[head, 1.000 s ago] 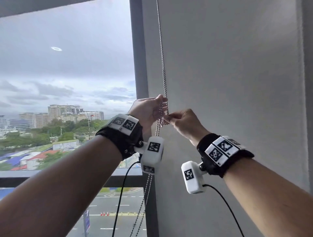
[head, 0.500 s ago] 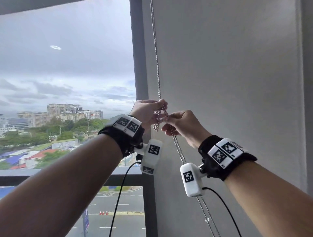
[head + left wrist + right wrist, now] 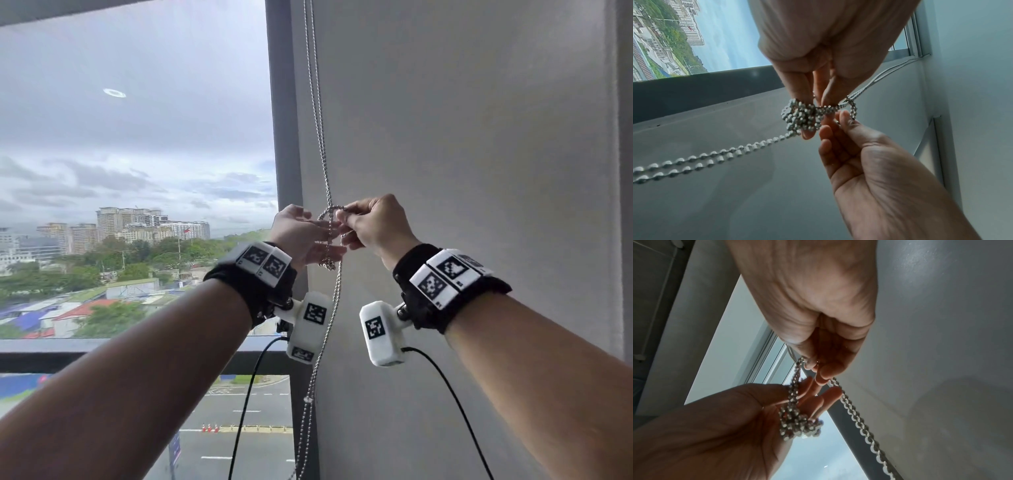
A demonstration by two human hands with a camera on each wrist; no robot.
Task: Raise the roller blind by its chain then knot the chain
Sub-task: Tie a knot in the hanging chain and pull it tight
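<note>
grey window frame (image 3: 282, 137) beside a wall (image 3: 479, 137); outside, buildings (image 3: 130, 224), road (image 3: 239, 445)

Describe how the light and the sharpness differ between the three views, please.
Head view: even daylight, sharp, a lamp reflection on the glass. Left wrist view: the knot is sharp, the near chain blurred. Right wrist view: backlit by the window, so the left hand and right hand look dark and orange.

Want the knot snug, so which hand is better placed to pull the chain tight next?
Probably right. The right hand pinches the chain at its loop; the left hand lies open, coils only draped over its straight fingers.
</note>
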